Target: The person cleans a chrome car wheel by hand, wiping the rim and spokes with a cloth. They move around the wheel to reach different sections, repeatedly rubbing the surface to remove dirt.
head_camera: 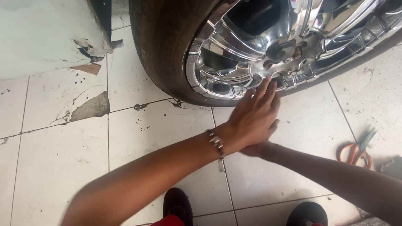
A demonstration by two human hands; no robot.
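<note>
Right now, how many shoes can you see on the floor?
2. One black shoe is at the bottom centre, below the left forearm. The other black shoe is at the bottom right, below the right forearm. Both are cut off by the frame edge.

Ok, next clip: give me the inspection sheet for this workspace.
Surface: white tiled floor, speckled with dark spots, one tile chipped.
Job's things: chrome wheel in a dark tyre, standing on the floor.
Clutter: orange-handled scissors lying on the floor to the right.
Grippers: left hand flat, fingers spread, fingertips at the rim's lower edge, bracelet on the wrist; right hand mostly hidden under the left.
Cables: nothing seen.
Surroundings: damaged pale panel upper left; two dark shoes at the bottom edge.
</note>
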